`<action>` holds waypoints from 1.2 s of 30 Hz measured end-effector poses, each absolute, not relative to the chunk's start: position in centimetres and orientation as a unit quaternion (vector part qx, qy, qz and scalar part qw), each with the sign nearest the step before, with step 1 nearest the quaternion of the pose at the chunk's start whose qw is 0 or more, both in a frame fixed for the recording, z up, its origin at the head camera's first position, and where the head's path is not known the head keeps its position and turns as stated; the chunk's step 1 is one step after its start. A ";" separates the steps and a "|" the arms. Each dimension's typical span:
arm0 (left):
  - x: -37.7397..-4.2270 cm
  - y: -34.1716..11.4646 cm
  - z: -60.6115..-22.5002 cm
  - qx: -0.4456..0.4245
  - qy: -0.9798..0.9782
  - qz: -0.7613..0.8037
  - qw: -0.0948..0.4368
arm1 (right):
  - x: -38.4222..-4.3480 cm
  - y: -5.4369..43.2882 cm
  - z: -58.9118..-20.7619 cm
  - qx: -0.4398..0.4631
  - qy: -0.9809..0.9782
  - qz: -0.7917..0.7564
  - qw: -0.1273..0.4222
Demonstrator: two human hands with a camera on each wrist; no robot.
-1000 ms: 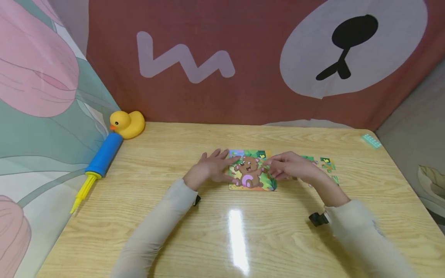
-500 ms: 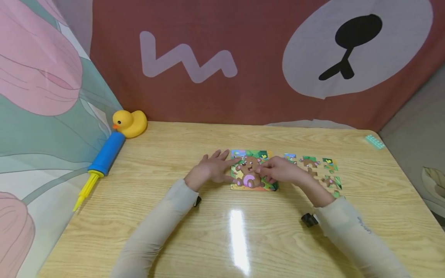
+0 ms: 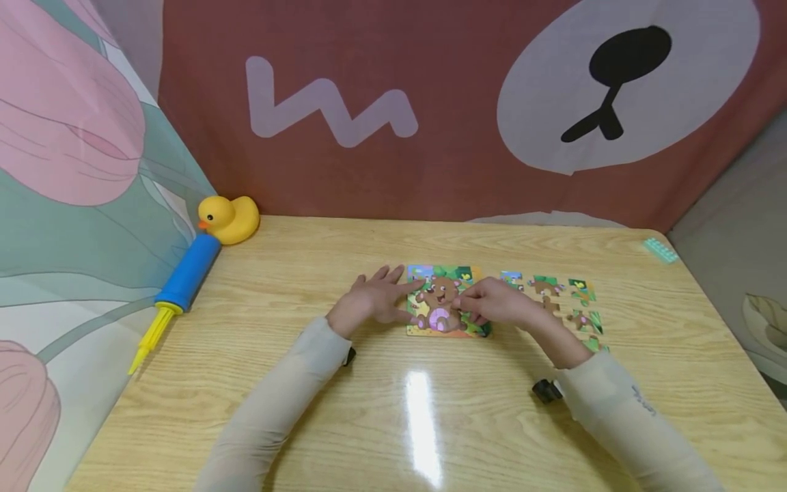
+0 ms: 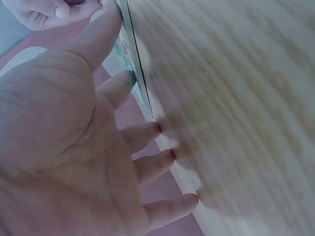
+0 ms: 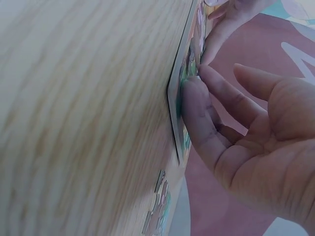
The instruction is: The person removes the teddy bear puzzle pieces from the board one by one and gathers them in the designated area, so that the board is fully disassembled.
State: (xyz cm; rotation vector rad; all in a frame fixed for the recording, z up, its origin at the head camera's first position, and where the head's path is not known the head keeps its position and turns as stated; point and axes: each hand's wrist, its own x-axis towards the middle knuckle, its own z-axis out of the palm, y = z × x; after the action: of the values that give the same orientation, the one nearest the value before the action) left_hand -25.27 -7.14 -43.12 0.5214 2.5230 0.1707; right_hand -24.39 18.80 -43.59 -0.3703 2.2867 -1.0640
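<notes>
A jigsaw puzzle with a brown bear (image 3: 438, 301) lies in its thin board on the table. My left hand (image 3: 375, 298) rests with fingers spread at the puzzle's left edge. In the left wrist view, thumb and index finger reach the board's edge while the other fingertips touch the wood. My right hand (image 3: 496, 299) is over the puzzle's right half, fingertips down at the bear's side, pinching a small puzzle piece (image 5: 196, 77) mostly hidden by the fingers. Several loose puzzle pieces (image 3: 583, 318) lie right of the board, partly behind my right wrist.
A yellow rubber duck (image 3: 229, 220) and a blue and yellow hand pump (image 3: 189, 273) stand along the table's left edge. At the far right corner lies a mint toy brick (image 3: 660, 250). A printed fabric wall (image 3: 455, 171) closes off the back of the wooden table (image 3: 344, 424).
My right hand has come left and down from above the board's right edge to the bear, uncovering loose pieces. It has hardly moved in the last half second; the left hand stays in place.
</notes>
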 end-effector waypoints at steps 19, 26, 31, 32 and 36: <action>-25.0 -7.0 -43.1 0.191 0.939 0.069 0.278 | -24.1 19.0 -43.8 -0.127 0.822 -0.466 0.302; -25.1 -6.9 -43.0 0.190 0.938 0.068 0.282 | -24.1 20.0 -43.8 -0.112 0.815 -0.485 0.296; -25.0 -6.8 -42.9 0.192 0.937 0.064 0.284 | -24.1 21.2 -43.5 -0.095 0.805 -0.501 0.304; -25.0 -6.8 -42.9 0.191 0.937 0.064 0.286 | -24.2 21.5 -43.5 -0.092 0.801 -0.506 0.306; -25.0 -6.8 -42.8 0.188 0.936 0.068 0.291 | -24.1 22.9 -43.5 -0.082 0.787 -0.526 0.311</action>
State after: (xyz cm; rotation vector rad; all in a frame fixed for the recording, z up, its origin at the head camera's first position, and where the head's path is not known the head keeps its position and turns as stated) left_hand -25.02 -6.85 -42.77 0.5021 2.4948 0.1818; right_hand -24.09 22.90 -43.45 -0.2175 2.0790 -1.3881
